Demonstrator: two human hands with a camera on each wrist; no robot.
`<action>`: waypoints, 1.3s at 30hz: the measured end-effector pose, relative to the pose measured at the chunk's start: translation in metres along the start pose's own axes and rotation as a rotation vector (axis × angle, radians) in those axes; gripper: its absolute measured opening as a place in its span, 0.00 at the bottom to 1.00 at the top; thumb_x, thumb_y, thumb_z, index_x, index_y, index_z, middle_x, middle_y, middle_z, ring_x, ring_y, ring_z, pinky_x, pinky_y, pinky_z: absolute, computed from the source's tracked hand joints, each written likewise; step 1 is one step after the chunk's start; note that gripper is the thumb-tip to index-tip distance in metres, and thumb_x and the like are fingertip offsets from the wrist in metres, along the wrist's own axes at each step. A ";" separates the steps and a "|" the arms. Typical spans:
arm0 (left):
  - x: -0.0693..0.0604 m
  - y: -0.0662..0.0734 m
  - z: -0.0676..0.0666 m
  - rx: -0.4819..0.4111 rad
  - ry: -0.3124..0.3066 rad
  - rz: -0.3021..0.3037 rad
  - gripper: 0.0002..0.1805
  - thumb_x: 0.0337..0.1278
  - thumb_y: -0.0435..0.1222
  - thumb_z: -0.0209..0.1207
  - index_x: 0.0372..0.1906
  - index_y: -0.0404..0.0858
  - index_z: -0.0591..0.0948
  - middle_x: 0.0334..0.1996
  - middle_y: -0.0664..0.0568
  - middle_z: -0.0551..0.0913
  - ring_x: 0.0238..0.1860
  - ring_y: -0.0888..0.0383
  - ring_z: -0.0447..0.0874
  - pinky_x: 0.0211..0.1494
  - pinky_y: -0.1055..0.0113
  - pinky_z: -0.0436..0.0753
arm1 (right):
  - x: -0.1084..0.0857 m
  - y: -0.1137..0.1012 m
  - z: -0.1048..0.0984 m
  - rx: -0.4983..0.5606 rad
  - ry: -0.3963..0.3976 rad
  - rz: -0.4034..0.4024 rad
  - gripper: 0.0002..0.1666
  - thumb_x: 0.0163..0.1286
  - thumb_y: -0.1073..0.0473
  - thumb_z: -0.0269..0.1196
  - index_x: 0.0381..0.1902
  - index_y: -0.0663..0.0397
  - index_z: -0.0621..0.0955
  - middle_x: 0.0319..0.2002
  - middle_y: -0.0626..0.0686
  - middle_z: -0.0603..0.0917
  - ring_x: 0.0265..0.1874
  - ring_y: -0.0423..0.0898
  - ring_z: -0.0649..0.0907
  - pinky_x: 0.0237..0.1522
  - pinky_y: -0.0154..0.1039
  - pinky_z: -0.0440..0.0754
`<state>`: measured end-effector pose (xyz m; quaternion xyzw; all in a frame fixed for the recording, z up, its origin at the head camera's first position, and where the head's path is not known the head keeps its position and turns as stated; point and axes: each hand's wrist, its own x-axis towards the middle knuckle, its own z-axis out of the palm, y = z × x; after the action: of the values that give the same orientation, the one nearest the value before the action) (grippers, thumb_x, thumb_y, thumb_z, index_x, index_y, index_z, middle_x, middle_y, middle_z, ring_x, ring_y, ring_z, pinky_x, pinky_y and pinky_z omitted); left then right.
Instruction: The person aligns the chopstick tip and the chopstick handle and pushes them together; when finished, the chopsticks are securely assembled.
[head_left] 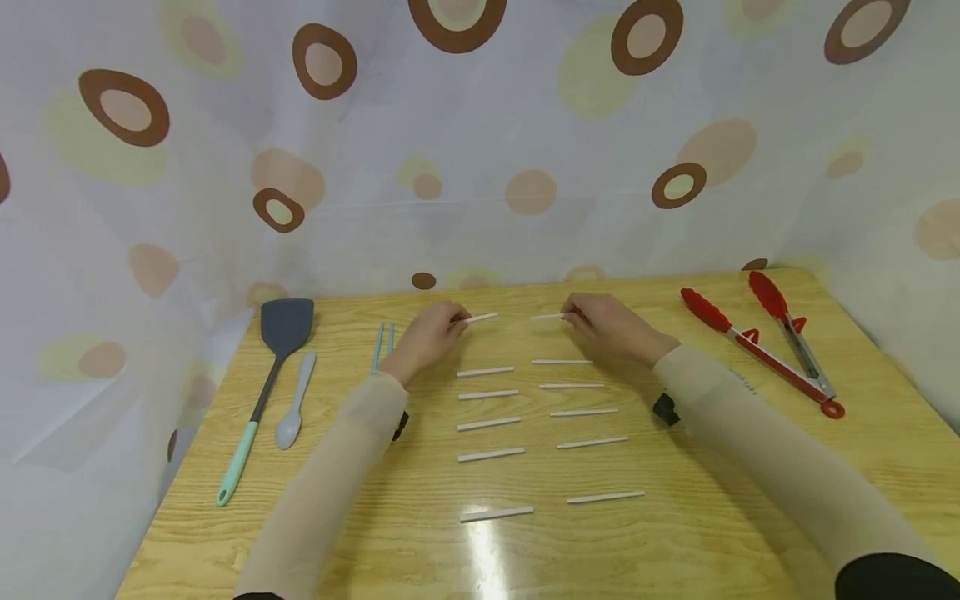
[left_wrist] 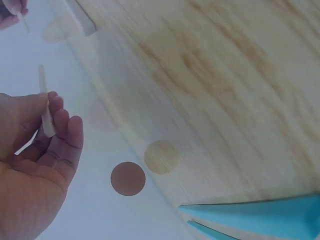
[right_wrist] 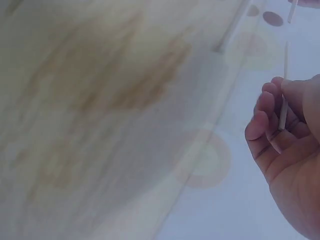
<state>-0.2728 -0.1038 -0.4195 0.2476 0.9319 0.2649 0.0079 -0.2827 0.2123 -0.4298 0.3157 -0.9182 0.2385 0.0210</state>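
Note:
Near the table's far edge, my left hand (head_left: 435,333) pinches a short white stick (head_left: 482,317) between thumb and fingers. The left wrist view shows that stick (left_wrist: 46,107) crossing the fingers. Across from it, my right hand (head_left: 611,327) pinches another white stick (head_left: 547,317), its free end pointing toward the left one. In the right wrist view this stick (right_wrist: 285,90) runs past the thumb. Nearer the front, similar white sticks lie in two columns: a left column (head_left: 488,395) and a right column (head_left: 572,386), each with several sticks laid roughly crosswise.
At the left lie a spatula (head_left: 277,367) with a mint handle and a grey spoon (head_left: 296,408). Blue tongs or sticks (head_left: 377,346) lie partly behind the left hand. Red-tipped tongs (head_left: 772,358) lie spread at the right. A patterned curtain (head_left: 480,233) hangs behind the table.

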 end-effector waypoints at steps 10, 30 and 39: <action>-0.013 0.012 -0.009 -0.163 0.174 0.043 0.12 0.71 0.38 0.57 0.50 0.36 0.85 0.43 0.49 0.84 0.43 0.55 0.82 0.46 0.62 0.81 | -0.001 -0.020 -0.015 0.063 0.135 -0.115 0.06 0.75 0.61 0.59 0.42 0.59 0.80 0.30 0.51 0.82 0.24 0.42 0.77 0.28 0.41 0.77; -0.016 0.025 -0.007 -0.206 0.269 0.198 0.08 0.67 0.35 0.61 0.45 0.37 0.87 0.37 0.53 0.83 0.33 0.60 0.77 0.37 0.65 0.78 | -0.001 -0.037 -0.021 0.081 0.140 -0.167 0.06 0.75 0.62 0.58 0.42 0.58 0.81 0.28 0.44 0.79 0.19 0.37 0.74 0.24 0.36 0.77; -0.015 0.020 -0.002 -0.199 0.261 0.200 0.09 0.67 0.35 0.61 0.45 0.37 0.87 0.36 0.53 0.82 0.32 0.60 0.75 0.36 0.66 0.77 | -0.003 -0.032 -0.014 0.090 0.120 -0.156 0.05 0.76 0.61 0.58 0.42 0.56 0.80 0.29 0.47 0.80 0.20 0.37 0.75 0.24 0.36 0.78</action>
<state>-0.2504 -0.0971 -0.4100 0.3006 0.8650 0.3849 -0.1149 -0.2625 0.1985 -0.4039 0.3721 -0.8763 0.2954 0.0804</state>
